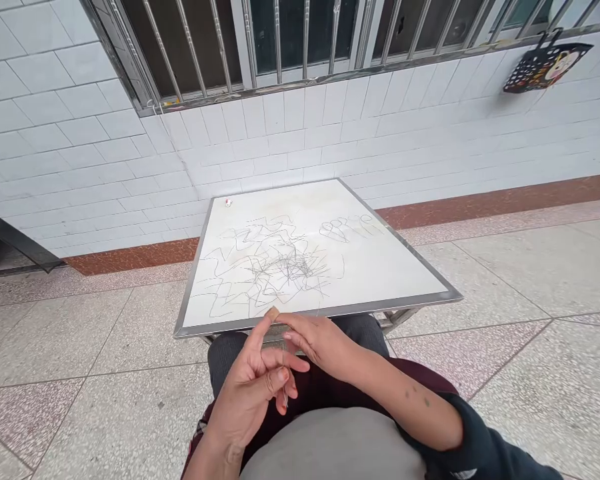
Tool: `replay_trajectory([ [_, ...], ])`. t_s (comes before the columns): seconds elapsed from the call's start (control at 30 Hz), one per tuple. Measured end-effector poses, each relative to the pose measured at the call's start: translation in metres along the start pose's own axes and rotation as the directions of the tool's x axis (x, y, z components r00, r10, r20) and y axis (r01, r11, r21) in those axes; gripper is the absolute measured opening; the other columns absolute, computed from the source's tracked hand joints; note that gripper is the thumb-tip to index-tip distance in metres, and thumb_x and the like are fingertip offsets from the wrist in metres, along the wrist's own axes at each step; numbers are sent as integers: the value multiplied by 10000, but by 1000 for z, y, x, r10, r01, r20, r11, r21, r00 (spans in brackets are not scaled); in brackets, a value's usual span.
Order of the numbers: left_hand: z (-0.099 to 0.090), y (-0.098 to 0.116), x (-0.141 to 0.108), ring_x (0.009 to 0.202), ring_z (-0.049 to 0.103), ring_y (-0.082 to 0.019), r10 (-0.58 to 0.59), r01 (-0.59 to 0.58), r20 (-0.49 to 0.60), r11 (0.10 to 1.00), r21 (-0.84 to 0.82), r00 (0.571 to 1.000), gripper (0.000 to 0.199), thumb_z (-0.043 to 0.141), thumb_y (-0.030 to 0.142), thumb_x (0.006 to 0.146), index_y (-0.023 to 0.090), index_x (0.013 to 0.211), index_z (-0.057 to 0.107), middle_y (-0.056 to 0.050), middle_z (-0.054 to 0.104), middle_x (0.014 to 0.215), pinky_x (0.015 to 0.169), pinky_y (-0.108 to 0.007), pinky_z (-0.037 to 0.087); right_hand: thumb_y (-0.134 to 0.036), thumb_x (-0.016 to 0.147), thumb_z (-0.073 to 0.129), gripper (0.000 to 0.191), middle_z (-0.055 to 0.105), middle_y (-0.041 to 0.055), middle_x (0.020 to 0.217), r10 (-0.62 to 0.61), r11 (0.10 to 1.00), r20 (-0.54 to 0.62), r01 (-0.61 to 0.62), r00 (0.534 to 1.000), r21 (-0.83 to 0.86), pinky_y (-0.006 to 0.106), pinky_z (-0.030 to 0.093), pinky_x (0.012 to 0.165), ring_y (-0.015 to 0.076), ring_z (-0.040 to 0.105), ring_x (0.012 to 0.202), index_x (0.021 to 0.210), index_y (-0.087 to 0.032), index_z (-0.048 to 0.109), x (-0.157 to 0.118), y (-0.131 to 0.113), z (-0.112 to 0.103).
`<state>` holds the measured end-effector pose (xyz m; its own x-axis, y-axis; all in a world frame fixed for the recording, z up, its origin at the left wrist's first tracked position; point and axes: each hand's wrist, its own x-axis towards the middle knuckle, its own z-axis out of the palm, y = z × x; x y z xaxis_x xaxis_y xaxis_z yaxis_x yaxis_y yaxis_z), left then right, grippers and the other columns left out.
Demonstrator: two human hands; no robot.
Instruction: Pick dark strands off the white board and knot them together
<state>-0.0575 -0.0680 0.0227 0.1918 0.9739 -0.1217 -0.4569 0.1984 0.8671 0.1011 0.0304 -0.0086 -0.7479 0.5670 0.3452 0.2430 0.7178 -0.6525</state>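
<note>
**Thin wire pinched over the lap, scribbly board in front**

Only container around is a black perforated basket (545, 65) hanging on the wall up at the far right, with a cartoon face on it; can't see what's in it from here.

Hands are low in the shot, above the person's lap; the left hand (253, 393) is curled with thumb and fingers pinching a thin dark wire (283, 373) that runs roughly upright between the two hands; its index finger sticks up with a tan patch at the tip that just meets the board's near edge. The right hand (320, 343) sits just beside it, fingers bent onto the top end of the same strand – gripping it as far as I can tell, though it's too fine to be sure.

The white board (390, 267) has a metal frame and rests on a stand, covered in a tangle of thin dark strands or lines – can't tell which; a tiny red-and-white bit (229, 202) lies near its far left corner.

Room: white tiled wall, barred window (260, 40) on top, reddish skirting, speckled floor tiles.
</note>
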Motion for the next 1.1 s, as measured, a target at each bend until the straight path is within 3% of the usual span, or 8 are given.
replay_trajectory([
  [0.2,3,-5,-2,562,572,-97,3,-3,-11,1000,5,1000,843,645,196,836,314,1485,118,-61,688,876,425,-154,435,-290,1002,294,295,610,13,763,-106,994,-105,103,989,-30,222,435,599,109,570,644,1137,-200,540,-3,8,2],
  [0.4,1,-13,-1,564,599,-108,142,-145,-72,989,-38,987,823,686,178,798,287,1468,222,-5,659,744,474,-171,471,-214,975,367,211,634,9,734,-166,972,-124,142,978,-187,219,418,563,110,554,610,1062,-190,558,-4,4,-6],
  [0.67,0,-12,-1,561,592,-92,294,-311,-200,949,-60,935,742,707,155,776,321,1410,358,30,654,689,503,-160,484,-179,964,381,193,674,46,871,-168,970,-198,126,966,-209,239,465,624,134,604,715,1060,-187,548,-7,-2,-8],
  [0.83,-1,-14,1,588,601,-103,370,-380,-231,925,2,900,744,708,142,770,327,1404,367,31,673,691,534,-183,505,-180,967,344,223,628,29,767,-97,987,-236,64,967,-144,251,455,606,139,565,661,1055,-188,549,-8,-1,-6],
  [1.0,10,-16,7,734,604,-137,511,-477,-304,860,183,804,638,688,201,797,300,1371,427,8,712,714,620,-215,517,-245,994,310,246,551,-22,652,100,990,-239,-72,966,123,229,435,561,105,502,537,1059,-212,545,-7,-15,1],
  [1.1,16,-15,7,696,594,-133,576,-494,-345,816,302,741,620,676,206,806,297,1366,428,8,718,729,589,-220,517,-260,996,304,267,549,-21,670,132,965,-205,-79,970,249,238,454,585,109,508,554,1151,-221,518,-8,-24,5],
])
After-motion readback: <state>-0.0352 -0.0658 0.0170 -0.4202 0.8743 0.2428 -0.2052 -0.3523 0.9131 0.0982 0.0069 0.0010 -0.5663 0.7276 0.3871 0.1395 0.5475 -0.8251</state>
